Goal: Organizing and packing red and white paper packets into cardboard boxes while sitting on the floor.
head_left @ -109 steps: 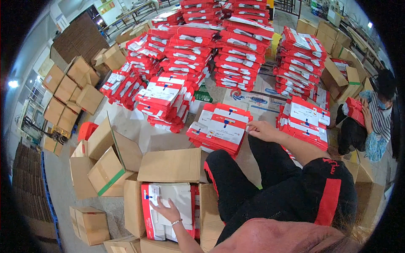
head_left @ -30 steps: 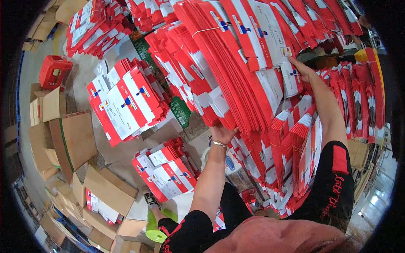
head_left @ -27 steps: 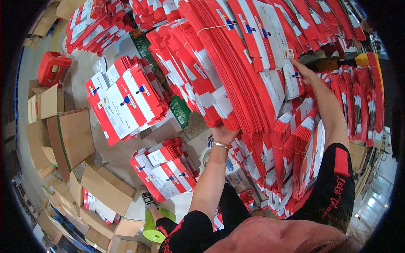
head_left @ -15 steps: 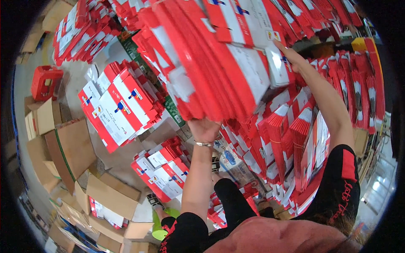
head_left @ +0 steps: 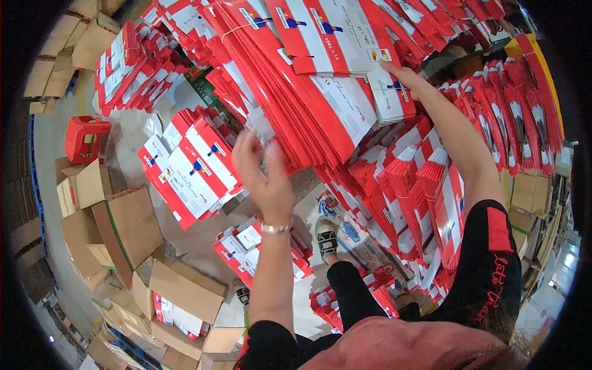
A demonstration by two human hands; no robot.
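Note:
I hold up a thick tied bundle of flat red and white cartons (head_left: 320,74), tilted and close to my head. My right hand (head_left: 404,77) grips its far right edge, arm stretched out. My left hand (head_left: 262,176), with a bracelet at the wrist, is raised against the bundle's lower left edge. Its fingers are spread and blurred, touching the cartons without closing on them. Below the hands a smaller bundle (head_left: 259,253) lies on the floor next to my shoe (head_left: 325,237).
More red and white bundles are stacked all round, one leaning pile (head_left: 191,166) at the left and upright rows (head_left: 431,185) at the right. Open cardboard boxes (head_left: 129,228) crowd the lower left, one holding packs (head_left: 176,311). A red plastic crate (head_left: 86,137) stands on the floor.
The big bundle has come up and nearer my head. My left hand slid from under it to its near edge and its fingers spread. The right hand stays on the far edge.

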